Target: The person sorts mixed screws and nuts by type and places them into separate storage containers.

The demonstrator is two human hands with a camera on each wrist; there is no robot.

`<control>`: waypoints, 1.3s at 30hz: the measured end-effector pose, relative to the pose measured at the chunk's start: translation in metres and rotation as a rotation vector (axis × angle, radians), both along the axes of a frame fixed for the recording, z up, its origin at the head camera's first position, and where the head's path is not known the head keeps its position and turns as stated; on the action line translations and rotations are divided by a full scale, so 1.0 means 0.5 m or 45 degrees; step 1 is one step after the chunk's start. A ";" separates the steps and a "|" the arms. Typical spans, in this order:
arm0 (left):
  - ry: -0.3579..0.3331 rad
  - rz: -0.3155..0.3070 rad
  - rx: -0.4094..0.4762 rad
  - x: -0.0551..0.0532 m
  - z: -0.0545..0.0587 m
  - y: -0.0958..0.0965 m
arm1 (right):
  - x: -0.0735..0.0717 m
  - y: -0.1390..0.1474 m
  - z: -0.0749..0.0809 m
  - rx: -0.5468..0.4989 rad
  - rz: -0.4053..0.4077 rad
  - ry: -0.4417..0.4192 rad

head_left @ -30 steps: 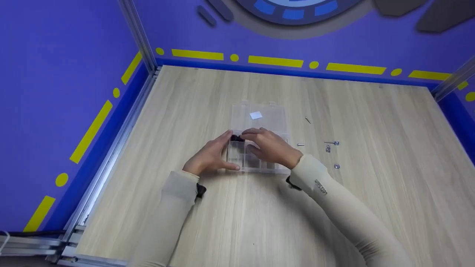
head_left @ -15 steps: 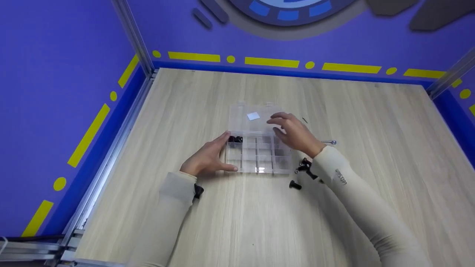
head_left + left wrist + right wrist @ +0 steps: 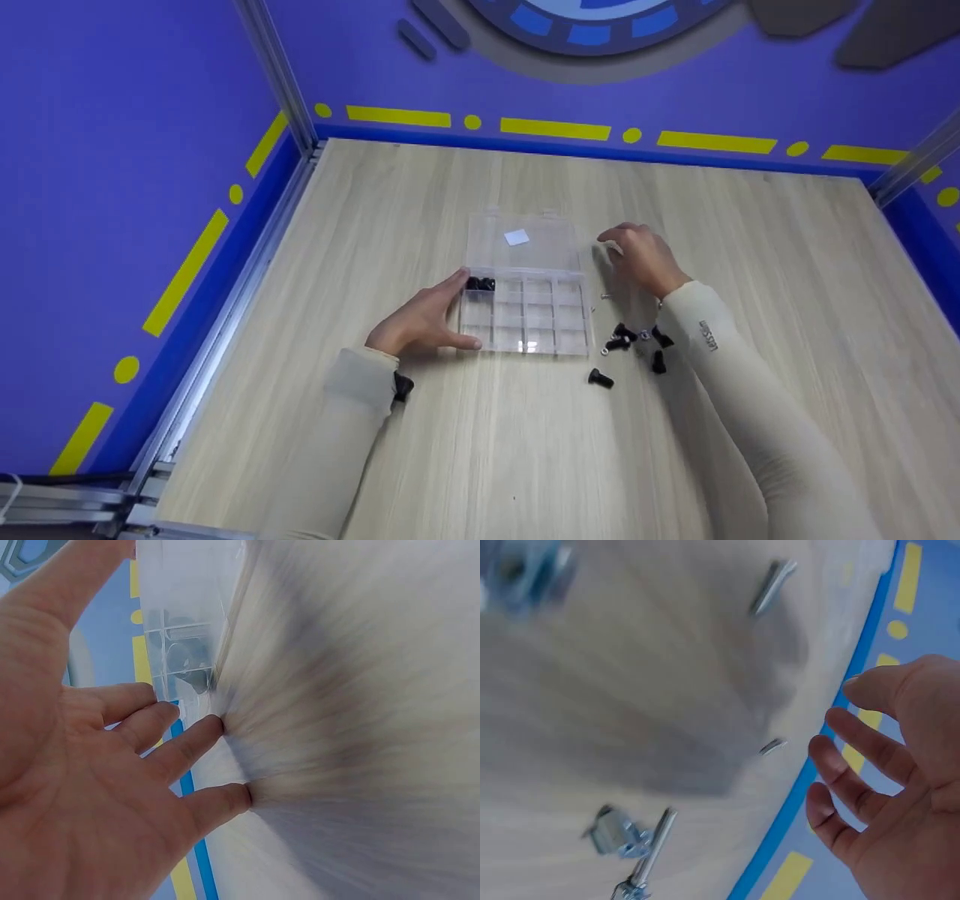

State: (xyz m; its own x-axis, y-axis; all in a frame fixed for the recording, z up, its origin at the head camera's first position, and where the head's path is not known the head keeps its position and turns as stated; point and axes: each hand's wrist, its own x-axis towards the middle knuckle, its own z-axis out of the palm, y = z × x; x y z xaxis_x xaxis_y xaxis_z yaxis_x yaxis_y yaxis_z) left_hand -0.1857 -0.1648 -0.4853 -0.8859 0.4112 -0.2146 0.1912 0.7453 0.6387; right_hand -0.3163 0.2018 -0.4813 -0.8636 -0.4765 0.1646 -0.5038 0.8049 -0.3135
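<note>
A clear plastic compartment box (image 3: 538,311) lies on the table with its lid (image 3: 555,244) folded back. Several black pieces (image 3: 481,284) fill its far-left compartment. Along the box's left side rests my left hand (image 3: 420,319), fingers extended, thumb at the front-left corner. In the left wrist view the fingertips of that hand (image 3: 120,757) meet the box wall and the tabletop. My right hand (image 3: 643,259) hovers right of the lid with loosely bent fingers. Nothing shows within the right hand (image 3: 900,780) in the right wrist view; a small metal screw (image 3: 772,745) lies beneath it.
Right of the box lie several black bolts (image 3: 619,343) and small silver parts. A larger metal screw (image 3: 772,586), a metal fitting (image 3: 615,831) and a long bolt (image 3: 656,840) appear in the right wrist view. A white label (image 3: 517,237) shows on the lid.
My right hand has lifted away from the black pieces in the box and moved right, past the lid, over the table. The left hand has stayed at the box's side.
</note>
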 end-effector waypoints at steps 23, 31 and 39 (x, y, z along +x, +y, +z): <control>0.009 0.033 0.041 0.001 -0.004 0.001 | -0.018 0.057 -0.028 0.014 -0.305 -0.069; 0.011 0.040 0.048 0.003 -0.009 -0.002 | -0.023 0.044 -0.026 0.079 -0.310 -0.045; 0.009 0.044 0.042 0.002 -0.006 0.001 | -0.024 0.042 -0.027 0.077 -0.297 -0.028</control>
State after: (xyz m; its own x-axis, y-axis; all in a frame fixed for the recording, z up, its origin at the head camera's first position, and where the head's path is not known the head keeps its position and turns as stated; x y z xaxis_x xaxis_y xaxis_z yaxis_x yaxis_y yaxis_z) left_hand -0.1846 -0.1645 -0.4881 -0.9011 0.3871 -0.1951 0.1704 0.7302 0.6616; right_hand -0.3285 0.2229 -0.4945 -0.9545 -0.2724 0.1214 -0.2958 0.9163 -0.2701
